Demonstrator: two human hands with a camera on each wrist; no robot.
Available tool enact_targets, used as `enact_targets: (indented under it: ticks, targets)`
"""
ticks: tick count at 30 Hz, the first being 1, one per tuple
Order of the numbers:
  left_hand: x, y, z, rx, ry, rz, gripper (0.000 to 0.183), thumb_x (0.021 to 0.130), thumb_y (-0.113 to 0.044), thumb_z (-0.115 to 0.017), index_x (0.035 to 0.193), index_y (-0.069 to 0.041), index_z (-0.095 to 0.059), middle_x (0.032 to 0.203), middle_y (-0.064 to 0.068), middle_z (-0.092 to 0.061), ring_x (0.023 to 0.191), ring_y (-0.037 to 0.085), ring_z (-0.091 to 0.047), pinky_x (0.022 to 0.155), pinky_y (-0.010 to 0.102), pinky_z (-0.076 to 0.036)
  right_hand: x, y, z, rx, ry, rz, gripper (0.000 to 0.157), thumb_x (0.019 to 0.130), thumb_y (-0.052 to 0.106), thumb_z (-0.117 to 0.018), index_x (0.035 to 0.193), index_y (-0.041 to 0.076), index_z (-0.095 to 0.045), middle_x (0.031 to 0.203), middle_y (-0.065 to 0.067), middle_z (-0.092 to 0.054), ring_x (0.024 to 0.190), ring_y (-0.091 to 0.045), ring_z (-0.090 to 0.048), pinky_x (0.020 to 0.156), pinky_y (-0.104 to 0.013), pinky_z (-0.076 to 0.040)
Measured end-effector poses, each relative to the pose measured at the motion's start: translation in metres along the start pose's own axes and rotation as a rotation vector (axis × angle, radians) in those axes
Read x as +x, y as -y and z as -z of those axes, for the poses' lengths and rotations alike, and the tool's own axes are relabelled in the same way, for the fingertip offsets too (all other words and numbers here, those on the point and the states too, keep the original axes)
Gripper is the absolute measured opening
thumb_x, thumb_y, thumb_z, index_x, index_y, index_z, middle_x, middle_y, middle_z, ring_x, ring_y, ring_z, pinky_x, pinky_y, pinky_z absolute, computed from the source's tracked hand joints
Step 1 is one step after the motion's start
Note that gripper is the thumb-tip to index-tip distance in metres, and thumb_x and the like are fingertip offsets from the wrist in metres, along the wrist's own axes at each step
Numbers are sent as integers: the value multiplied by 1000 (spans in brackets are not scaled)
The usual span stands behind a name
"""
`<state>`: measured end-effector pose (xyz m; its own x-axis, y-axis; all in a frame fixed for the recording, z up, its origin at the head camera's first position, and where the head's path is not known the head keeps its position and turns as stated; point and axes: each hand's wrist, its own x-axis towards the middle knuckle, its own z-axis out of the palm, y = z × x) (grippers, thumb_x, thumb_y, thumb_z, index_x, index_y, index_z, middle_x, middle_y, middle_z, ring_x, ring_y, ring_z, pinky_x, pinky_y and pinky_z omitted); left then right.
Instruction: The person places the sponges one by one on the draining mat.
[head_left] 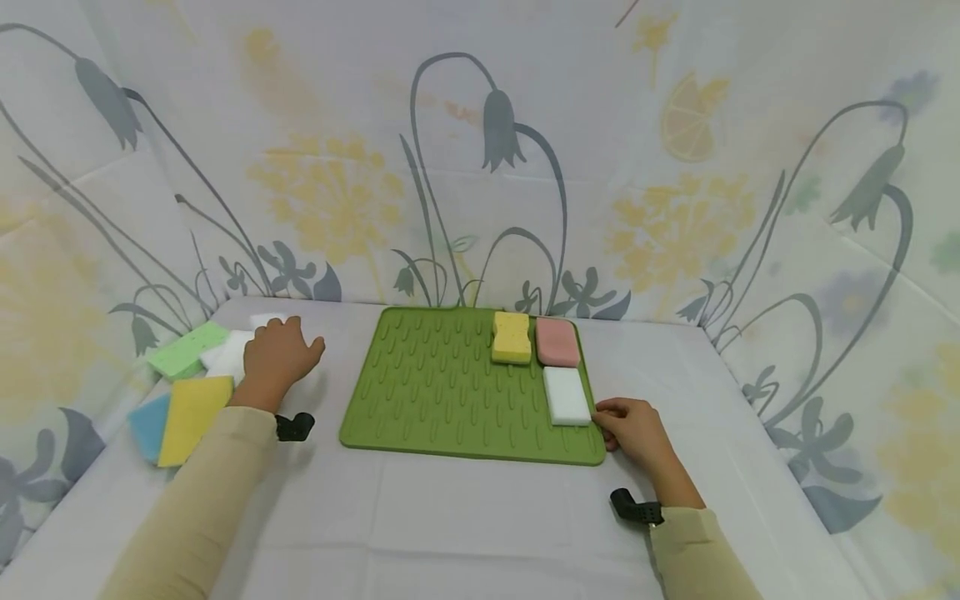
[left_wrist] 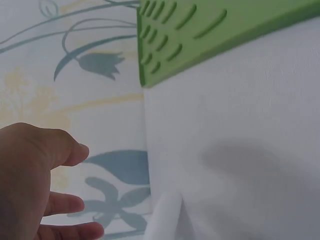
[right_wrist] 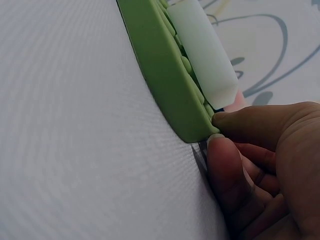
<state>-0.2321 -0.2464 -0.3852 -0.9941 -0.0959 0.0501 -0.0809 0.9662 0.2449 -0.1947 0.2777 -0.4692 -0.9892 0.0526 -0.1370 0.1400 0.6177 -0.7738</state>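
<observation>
Hands apart: right hand [head_left: 633, 429] pinching ribbed green mat [head_left: 442, 392] corner, left hand [head_left: 277, 354] relaxed over white sponge [head_left: 228, 354].

The head camera looked forward and down from above the surface [head_left: 480, 533], taking in both hands and the whole green mat [head_left: 435, 392]. The left wrist camera sat low and close behind the left hand [left_wrist: 30, 185], facing past its fingers [left_wrist: 75, 150] to the mat's corner. The right wrist camera, very near, faced along the mat's edge just beyond the right hand [right_wrist: 270, 165]. All three views shared the mat.
</observation>
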Motion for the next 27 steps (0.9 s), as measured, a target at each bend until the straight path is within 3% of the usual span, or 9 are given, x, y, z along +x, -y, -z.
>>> enact_targets:
  ticks: [20, 27]
  targets:
    - [1, 56, 15, -18, 32, 100, 55, 86, -25, -41, 121, 16, -39, 110, 43, -39, 97, 57, -38, 76, 64, -38, 2, 0, -1, -26, -5, -5, 34, 91, 23, -66, 117, 1, -66, 88, -9, -71, 60, -13, -63, 56, -29, -55]
    - [-2, 70, 15, -45, 88, 151, 64, 86, -28, -42, 130, 17, -30, 117, 47, -36, 104, 61, -36, 79, 67, -37, 2, 2, 0, -27, 6, -14, 34, 91, 24, -66, 117, 1, -66, 88, -9, -71, 59, -13, -62, 57, -29, -55]
